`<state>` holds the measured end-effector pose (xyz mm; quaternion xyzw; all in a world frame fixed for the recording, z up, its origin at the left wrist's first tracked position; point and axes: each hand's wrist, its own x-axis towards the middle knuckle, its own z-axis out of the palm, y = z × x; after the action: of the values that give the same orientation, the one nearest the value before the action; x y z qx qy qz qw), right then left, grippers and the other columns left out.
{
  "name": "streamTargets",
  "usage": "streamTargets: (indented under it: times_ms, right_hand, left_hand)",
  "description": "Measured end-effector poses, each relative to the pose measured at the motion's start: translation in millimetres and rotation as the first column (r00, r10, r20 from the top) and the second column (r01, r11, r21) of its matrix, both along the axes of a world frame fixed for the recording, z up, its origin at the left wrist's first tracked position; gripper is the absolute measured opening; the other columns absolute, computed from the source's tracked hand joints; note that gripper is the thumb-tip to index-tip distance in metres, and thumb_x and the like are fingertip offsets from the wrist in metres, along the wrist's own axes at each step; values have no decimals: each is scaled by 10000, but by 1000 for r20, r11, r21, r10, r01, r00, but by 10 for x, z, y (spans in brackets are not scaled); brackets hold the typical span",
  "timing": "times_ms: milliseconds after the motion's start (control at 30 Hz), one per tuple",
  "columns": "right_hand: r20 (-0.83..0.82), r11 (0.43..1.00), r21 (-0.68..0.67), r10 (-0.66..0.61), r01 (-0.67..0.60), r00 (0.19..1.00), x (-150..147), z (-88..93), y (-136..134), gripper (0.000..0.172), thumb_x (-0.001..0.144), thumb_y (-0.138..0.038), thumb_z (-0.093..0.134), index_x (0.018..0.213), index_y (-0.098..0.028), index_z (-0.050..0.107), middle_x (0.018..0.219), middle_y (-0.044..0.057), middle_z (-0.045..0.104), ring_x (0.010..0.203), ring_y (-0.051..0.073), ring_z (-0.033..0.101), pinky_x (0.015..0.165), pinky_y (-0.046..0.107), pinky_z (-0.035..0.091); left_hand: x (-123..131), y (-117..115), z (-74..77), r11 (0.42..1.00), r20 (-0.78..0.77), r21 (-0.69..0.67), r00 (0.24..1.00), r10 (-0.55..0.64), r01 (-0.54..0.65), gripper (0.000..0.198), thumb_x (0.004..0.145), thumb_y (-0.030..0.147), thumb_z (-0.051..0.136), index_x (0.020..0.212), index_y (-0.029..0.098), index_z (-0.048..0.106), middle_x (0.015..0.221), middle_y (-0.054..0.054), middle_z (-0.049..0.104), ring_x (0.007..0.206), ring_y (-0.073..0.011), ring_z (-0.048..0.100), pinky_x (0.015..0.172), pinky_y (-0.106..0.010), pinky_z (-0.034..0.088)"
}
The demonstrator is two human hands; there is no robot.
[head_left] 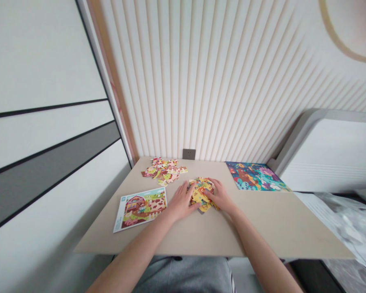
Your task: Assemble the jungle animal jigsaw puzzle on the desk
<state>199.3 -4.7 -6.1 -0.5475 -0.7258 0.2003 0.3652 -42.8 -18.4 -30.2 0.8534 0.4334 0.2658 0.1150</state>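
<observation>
A heap of yellow jigsaw puzzle pieces [200, 194] lies in the middle of the table. My left hand [182, 202] rests against the heap's left side, its fingers stretched out and the thumb at the near edge. From the right, my right hand [221, 196] touches the same heap, fingers spread and the thumb reaching over the top pieces. Both hands are open around the pieces, and part of the heap is hidden under them. Left of my left hand lies a farm picture card [144, 207] with a red barn and a cow.
Loose red, pink and green puzzle pieces [164, 171] are scattered at the table's [268, 228] back left. A dark, colourful picture sheet [256, 176] lies at the back right. A ribbed wall with a socket [189, 154] bounds the far edge; clear plastic [350, 224] lies beyond the right side.
</observation>
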Motion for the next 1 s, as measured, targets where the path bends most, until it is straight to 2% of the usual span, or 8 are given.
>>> streamTargets:
  times_ms: [133, 300, 500, 633, 700, 867, 933, 1000]
  right_hand:
    - [176, 995, 65, -80, 70, 981, 39, -13, -191, 650, 978, -556, 489, 1555, -281, 372, 1579, 131, 397, 1478, 285, 338, 1187, 516, 274]
    - [369, 998, 53, 6, -27, 929, -3, -13, -390, 694, 993, -555, 466, 1605, -302, 259, 1644, 117, 299, 1532, 290, 222, 1211, 521, 210]
    - [414, 1000, 18, -3, -5, 910, -85, -26, -107, 702, 998, -569, 444, 1611, -289, 248, 1650, 124, 290, 1540, 305, 198, 1209, 520, 208]
    - [426, 986, 84, -167, 145, 889, -96, -6, 12, 750, 967, -600, 489, 1611, -301, 249, 1681, 138, 186, 1543, 388, 137, 1192, 638, 115]
    - [459, 980, 144, -187, 135, 868, -94, -16, -28, 768, 943, -632, 514, 1605, -336, 260, 1692, 115, 151, 1545, 404, 101, 1187, 665, 62]
    - [543, 998, 64, -57, 26, 838, -85, -79, -112, 802, 923, -726, 463, 1607, -405, 194, 1706, 67, 101, 1544, 395, 123, 1166, 678, 150]
    - [551, 999, 27, -45, 35, 833, -90, -89, -54, 827, 917, -751, 442, 1612, -410, 151, 1710, 59, 66, 1547, 388, 117, 1159, 673, 183]
    - [553, 998, 12, -54, 56, 831, -102, -86, 57, 843, 908, -772, 432, 1613, -414, 136, 1711, 53, 49, 1549, 382, 108, 1160, 666, 188]
  left_hand:
    - [-8, -22, 35, 999, -49, -24, 998, -40, 39, 994, 869, 670, 625, 1613, 212, 153, 1627, -235, 254, 1515, -403, 236, 1195, -626, 241]
    - [4, -37, 60, 996, -77, -40, 994, -78, 75, 1241, 707, 729, 748, 1622, 217, 82, 1637, -215, 240, 1518, -413, 206, 1204, -626, 204]
    - [155, 231, 73, 999, -16, -22, 999, -45, 45, 1170, 720, 672, 768, 1597, 192, 160, 1572, -228, 339, 1462, -401, 319, 1173, -579, 286]
    - [336, 488, 59, 1000, -2, -8, 1000, -1, 1, 1095, 737, 572, 798, 1567, 153, 220, 1510, -253, 404, 1413, -411, 380, 1154, -584, 302]
    - [381, 535, 33, 999, 5, 11, 999, 36, -36, 1035, 776, 478, 778, 1571, 154, 201, 1524, -250, 387, 1435, -402, 352, 1168, -591, 271]
    - [201, 442, 79, 999, -108, 10, 994, -35, 36, 1076, 800, 484, 740, 1606, 155, 108, 1648, -220, 191, 1538, -371, 146, 1221, -543, 190]
    - [72, 401, 172, 999, -168, 54, 986, 14, -5, 957, 854, 490, 685, 1597, 150, 187, 1642, -201, 230, 1536, -351, 169, 1233, -512, 175]
    - [-35, 385, 269, 985, -227, 97, 960, 165, -146, 669, 922, 400, 606, 1510, 154, 403, 1566, -180, 386, 1489, -329, 295, 1224, -481, 208]
